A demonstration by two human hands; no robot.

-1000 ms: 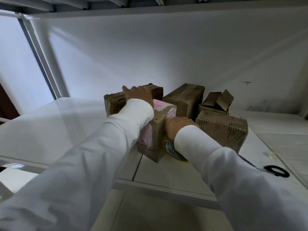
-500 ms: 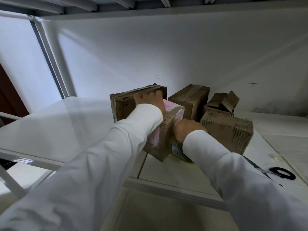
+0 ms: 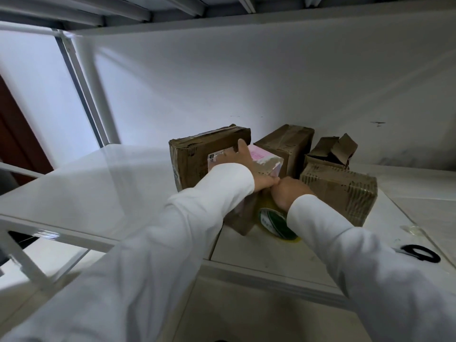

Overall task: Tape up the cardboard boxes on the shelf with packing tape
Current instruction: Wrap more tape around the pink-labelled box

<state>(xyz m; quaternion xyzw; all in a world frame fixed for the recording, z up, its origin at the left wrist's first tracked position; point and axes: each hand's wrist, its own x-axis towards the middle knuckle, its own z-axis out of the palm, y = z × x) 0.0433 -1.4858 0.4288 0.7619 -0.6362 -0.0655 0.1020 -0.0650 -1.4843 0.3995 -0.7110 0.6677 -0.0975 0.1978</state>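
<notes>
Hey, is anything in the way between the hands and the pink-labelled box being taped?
Nothing visible. The left hand already rests on the pink-labelled box, and the right hand is against its front corner, holding the tape roll. Other boxes stand close behind and beside it.

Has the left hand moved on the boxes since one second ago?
Yes. The left hand came back toward the person: it lay on the rear left box, and now rests on the pink-topped box, its thumb beside the right hand.
</notes>
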